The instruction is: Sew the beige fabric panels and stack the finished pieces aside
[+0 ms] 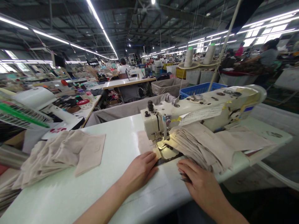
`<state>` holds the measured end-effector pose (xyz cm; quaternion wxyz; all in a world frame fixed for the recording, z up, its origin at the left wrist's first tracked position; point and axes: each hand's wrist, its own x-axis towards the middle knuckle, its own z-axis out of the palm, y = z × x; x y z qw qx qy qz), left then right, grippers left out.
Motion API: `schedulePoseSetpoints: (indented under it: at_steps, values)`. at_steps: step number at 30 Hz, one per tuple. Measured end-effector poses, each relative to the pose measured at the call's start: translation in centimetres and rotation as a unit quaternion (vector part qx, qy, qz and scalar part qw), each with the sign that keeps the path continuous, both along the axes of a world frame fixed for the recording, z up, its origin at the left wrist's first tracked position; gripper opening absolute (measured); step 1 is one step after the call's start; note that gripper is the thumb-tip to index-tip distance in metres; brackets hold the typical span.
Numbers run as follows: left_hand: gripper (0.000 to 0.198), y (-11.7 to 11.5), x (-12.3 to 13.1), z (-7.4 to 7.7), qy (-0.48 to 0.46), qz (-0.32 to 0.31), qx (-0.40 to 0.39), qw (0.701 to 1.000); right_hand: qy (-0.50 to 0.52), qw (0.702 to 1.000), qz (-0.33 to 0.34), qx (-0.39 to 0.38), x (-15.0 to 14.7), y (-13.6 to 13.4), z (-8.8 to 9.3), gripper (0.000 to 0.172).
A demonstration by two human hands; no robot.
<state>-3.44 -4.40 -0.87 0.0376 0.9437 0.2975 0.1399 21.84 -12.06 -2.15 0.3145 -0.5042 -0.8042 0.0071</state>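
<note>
Beige cloth pc [143, 142] lies flat nr the presser foot [162, 147], L hand [143, 166] on it, fingers tog.; can't tell if pinching. R hand [202, 183] curls narrow round a small dark tool [185, 179] nr the smooth pale-green tabletop's [119, 143] front edge. Soft, folded beige stack [205, 146] crowds R side, along the cream metal sewing m/c [205, 104]. Open room on L, up to a fanned beige pile [58, 152].

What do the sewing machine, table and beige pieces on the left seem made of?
Sewing machine: probably painted metal, glossy cream with highlights.
Table: perhaps laminate, smooth, pale green, reflecting light.
Beige pieces: likely cloth, matte, draping in soft folds.
</note>
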Motion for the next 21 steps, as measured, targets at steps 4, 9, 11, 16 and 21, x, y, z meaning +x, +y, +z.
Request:
schedulePoseSetpoints:
  at_steps: [4,9,11,16,21]
  values:
    - [0.025,1.0,-0.2,0.1,-0.008,0.0,0.0,1.0,-0.014,0.999,-0.024,0.033,1.5,-0.2,0.8,0.041]
    - [0.026,2.1,-0.1,0.5,-0.01,0.007,-0.006,1.0,-0.044,0.995,-0.055,0.067,3.0,-0.4,1.2,0.033]
    - [0.026,2.7,-0.1,0.7,-0.009,0.008,-0.01,1.0,-0.05,0.994,-0.062,0.077,3.6,-0.5,1.3,0.03]
    - [0.028,4.1,-0.4,0.9,-0.01,0.005,-0.008,1.0,-0.047,0.993,-0.085,0.07,5.2,-0.1,1.2,0.028]
    - [0.032,4.9,-0.6,1.3,-0.001,0.006,-0.014,1.0,0.004,0.988,-0.127,0.092,6.1,0.3,2.3,0.021]
